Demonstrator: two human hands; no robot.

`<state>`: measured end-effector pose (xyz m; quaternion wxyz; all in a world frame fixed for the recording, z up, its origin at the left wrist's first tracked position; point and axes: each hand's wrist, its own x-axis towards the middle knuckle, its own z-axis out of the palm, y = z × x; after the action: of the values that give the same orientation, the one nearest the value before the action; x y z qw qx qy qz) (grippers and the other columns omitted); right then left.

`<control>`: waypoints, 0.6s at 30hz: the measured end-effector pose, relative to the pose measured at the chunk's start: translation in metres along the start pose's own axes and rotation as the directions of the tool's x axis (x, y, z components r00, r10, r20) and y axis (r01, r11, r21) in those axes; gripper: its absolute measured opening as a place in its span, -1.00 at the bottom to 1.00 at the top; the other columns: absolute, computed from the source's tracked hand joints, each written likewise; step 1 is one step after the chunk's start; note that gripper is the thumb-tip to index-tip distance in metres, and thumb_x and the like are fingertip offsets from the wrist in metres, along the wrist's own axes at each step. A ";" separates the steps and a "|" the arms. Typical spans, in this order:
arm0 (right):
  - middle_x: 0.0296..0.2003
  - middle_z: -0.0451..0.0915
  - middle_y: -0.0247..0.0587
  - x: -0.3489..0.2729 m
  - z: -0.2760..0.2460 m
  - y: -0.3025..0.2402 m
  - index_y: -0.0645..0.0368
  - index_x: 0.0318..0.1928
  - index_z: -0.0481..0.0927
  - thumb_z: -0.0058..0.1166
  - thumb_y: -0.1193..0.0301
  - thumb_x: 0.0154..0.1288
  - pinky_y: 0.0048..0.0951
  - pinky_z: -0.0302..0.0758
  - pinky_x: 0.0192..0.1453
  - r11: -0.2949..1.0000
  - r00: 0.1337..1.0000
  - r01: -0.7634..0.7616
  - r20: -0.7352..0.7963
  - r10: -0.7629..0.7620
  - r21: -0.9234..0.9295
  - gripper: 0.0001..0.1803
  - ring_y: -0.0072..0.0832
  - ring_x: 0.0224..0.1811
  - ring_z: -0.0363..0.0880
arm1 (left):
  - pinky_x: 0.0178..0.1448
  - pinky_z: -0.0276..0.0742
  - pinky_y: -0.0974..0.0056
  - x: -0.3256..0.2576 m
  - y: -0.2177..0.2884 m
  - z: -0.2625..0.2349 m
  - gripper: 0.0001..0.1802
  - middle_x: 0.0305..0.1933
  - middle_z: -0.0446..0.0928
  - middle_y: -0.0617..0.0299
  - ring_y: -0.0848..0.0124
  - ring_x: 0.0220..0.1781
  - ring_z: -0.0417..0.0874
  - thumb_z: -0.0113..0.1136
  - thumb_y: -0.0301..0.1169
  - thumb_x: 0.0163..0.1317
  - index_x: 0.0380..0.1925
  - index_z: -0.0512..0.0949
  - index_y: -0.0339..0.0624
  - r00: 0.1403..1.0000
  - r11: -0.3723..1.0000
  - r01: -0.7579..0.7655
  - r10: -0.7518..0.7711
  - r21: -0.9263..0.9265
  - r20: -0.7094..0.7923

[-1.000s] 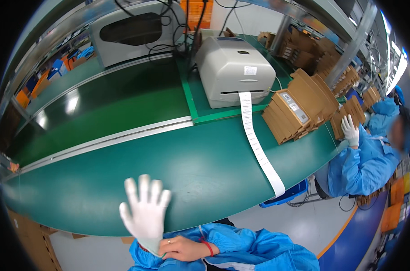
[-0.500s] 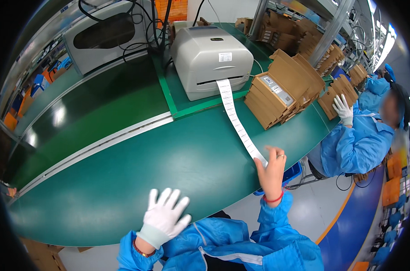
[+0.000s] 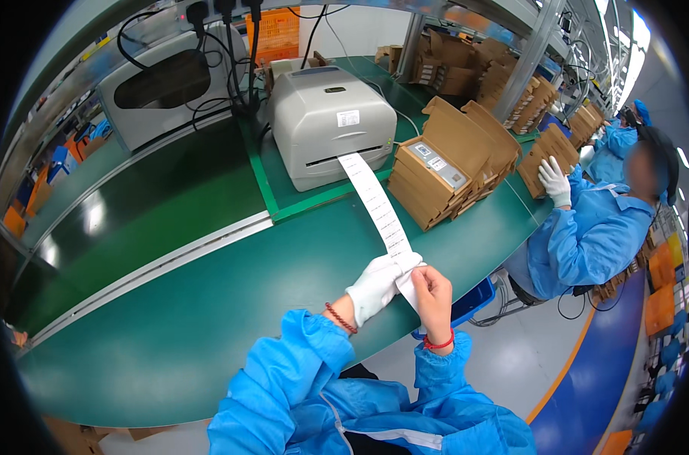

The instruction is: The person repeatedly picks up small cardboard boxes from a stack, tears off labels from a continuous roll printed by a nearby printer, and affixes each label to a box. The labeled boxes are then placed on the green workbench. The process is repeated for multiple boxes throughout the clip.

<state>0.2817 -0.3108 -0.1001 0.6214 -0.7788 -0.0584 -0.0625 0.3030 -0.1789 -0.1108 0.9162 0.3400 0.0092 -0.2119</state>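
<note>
A strip of white labels [image 3: 376, 208] comes out of the slot of a grey label printer [image 3: 329, 121] and runs down toward me. Near its lower end my left hand [image 3: 378, 287], in a white glove, is closed on the strip. Just beside it, my bare right hand [image 3: 433, 299] pinches the strip's tail between thumb and fingers. Both hands are close together above the bench's near edge. The left fingertips partly cover the strip.
Right of the printer lies a stack of brown cardboard boxes [image 3: 435, 178] with a grey labelled piece on top. A co-worker in blue [image 3: 587, 235] holds a carton farther right. A blue bin [image 3: 473, 299] stands below the green bench [image 3: 208, 326]. Black cables [image 3: 234, 68] hang behind.
My left hand has moved up and right from the near bench edge and taken hold of the strip. My right hand has shifted slightly left and lower, now pinching the strip's tail.
</note>
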 end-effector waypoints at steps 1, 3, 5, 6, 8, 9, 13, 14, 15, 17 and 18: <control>-0.54 0.51 -0.37 0.001 -0.004 0.000 0.36 -0.36 0.54 -0.02 0.47 0.28 -0.62 0.29 -0.42 1.000 1.000 0.006 -0.020 -0.006 -0.006 -0.82 -0.74 -0.48 0.35 | -0.03 0.56 0.29 0.003 -0.003 0.004 -0.71 -0.13 0.53 0.11 0.35 -0.13 0.59 0.16 -0.37 0.24 -0.10 0.46 -0.32 1.000 1.000 -0.017 0.017 -0.018 -0.012; -0.54 0.49 -0.40 0.000 -0.009 0.003 0.35 -0.39 0.53 -0.03 0.47 0.29 -0.64 0.27 -0.43 1.000 0.999 0.013 -0.047 -0.012 0.026 -0.82 -0.76 -0.48 0.34 | -0.04 0.56 0.29 0.003 -0.004 0.013 -0.74 -0.15 0.54 0.12 0.36 -0.14 0.59 0.18 -0.39 0.22 -0.16 0.48 -0.33 0.997 0.997 -0.056 0.054 -0.049 -0.046; -0.53 0.47 -0.43 -0.002 -0.010 0.010 0.34 -0.40 0.52 -0.04 0.47 0.29 -0.66 0.25 -0.42 0.995 0.998 0.017 -0.063 -0.011 0.102 -0.82 -0.77 -0.46 0.32 | -0.05 0.56 0.30 0.001 -0.009 0.019 -0.75 -0.15 0.54 0.13 0.38 -0.15 0.59 0.16 -0.39 0.23 -0.16 0.48 -0.32 0.990 0.993 -0.116 0.115 -0.006 -0.080; -0.52 0.47 -0.43 -0.003 -0.006 0.012 0.33 -0.39 0.52 -0.04 0.48 0.29 -0.66 0.26 -0.40 0.959 0.997 0.020 -0.083 0.003 0.283 -0.83 -0.77 -0.45 0.32 | -0.05 0.56 0.30 0.000 -0.012 0.021 -0.76 -0.15 0.54 0.13 0.38 -0.15 0.59 0.16 -0.39 0.23 -0.16 0.48 -0.31 0.985 0.990 -0.142 0.143 0.019 -0.099; -0.49 0.47 -0.43 -0.005 0.008 0.012 0.33 -0.37 0.51 -0.04 0.49 0.29 -0.67 0.26 -0.38 0.793 0.992 0.040 -0.119 0.041 0.608 -0.85 -0.77 -0.42 0.33 | -0.06 0.56 0.30 0.002 -0.015 0.025 -0.77 -0.18 0.54 0.14 0.39 -0.15 0.59 0.16 -0.39 0.24 -0.17 0.48 -0.28 0.983 0.987 -0.161 0.161 0.009 -0.087; -0.48 0.48 -0.43 -0.005 0.011 0.012 0.31 -0.37 0.50 -0.06 0.50 0.30 -0.68 0.27 -0.37 0.776 0.989 0.049 -0.141 0.052 0.629 -0.86 -0.76 -0.42 0.34 | -0.06 0.56 0.31 0.003 -0.015 0.027 -0.78 -0.19 0.54 0.15 0.40 -0.15 0.59 0.16 -0.39 0.24 -0.17 0.48 -0.27 0.982 0.985 -0.173 0.173 0.002 -0.080; -0.46 0.51 -0.37 -0.010 0.003 0.009 0.31 -0.37 0.50 -0.09 0.51 0.31 -0.63 0.32 -0.34 0.933 0.990 0.024 -0.136 0.027 0.358 -0.85 -0.68 -0.42 0.39 | 0.00 0.53 0.28 0.002 -0.009 0.030 -0.81 -0.24 0.54 0.19 0.42 -0.14 0.58 0.16 -0.39 0.24 -0.20 0.48 -0.22 0.979 0.965 -0.195 0.182 -0.176 -0.089; -0.46 0.52 -0.35 -0.013 -0.004 0.008 0.32 -0.37 0.50 -0.09 0.51 0.32 -0.59 0.34 -0.34 0.983 0.995 0.009 -0.103 0.010 0.181 -0.84 -0.65 -0.42 0.41 | 0.02 0.52 0.27 0.002 -0.004 0.027 -0.82 -0.25 0.53 0.20 0.42 -0.13 0.57 0.16 -0.39 0.24 -0.20 0.48 -0.21 0.970 0.943 -0.239 0.222 -0.233 -0.095; -0.47 0.52 -0.30 -0.019 -0.012 0.009 0.33 -0.37 0.50 -0.10 0.51 0.32 -0.56 0.35 -0.33 0.995 0.983 0.100 -0.151 -0.101 -0.014 -0.84 -0.60 -0.43 0.41 | 0.04 0.51 0.26 0.002 0.001 0.025 -0.82 -0.26 0.53 0.20 0.43 -0.13 0.57 0.16 -0.38 0.24 -0.20 0.48 -0.19 0.960 0.916 -0.281 0.264 -0.286 -0.098; -0.48 0.52 -0.22 -0.031 -0.031 0.013 0.34 -0.37 0.50 -0.11 0.51 0.32 -0.51 0.37 -0.33 0.880 0.925 0.245 -0.174 -0.339 -0.407 -0.83 -0.50 -0.45 0.43 | 0.09 0.48 0.26 -0.002 0.010 0.018 -0.82 -0.23 0.53 0.23 0.42 -0.10 0.56 0.14 -0.37 0.25 -0.20 0.48 -0.20 0.972 0.964 -0.221 0.205 -0.145 -0.117; -0.49 0.52 -0.18 -0.033 -0.040 0.019 0.34 -0.37 0.50 -0.11 0.52 0.32 -0.48 0.38 -0.33 0.873 0.890 0.207 -0.285 -0.355 -0.441 -0.83 -0.45 -0.46 0.44 | 0.11 0.46 0.26 -0.006 0.012 0.013 -0.81 -0.22 0.53 0.24 0.42 -0.08 0.56 0.12 -0.37 0.26 -0.19 0.48 -0.21 0.977 0.980 -0.182 0.171 -0.078 -0.130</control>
<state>0.2511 -0.3544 -0.1155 0.4334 -0.8470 -0.0452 -0.3045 0.3012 -0.1767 -0.0919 0.9434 0.3104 0.0446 -0.1078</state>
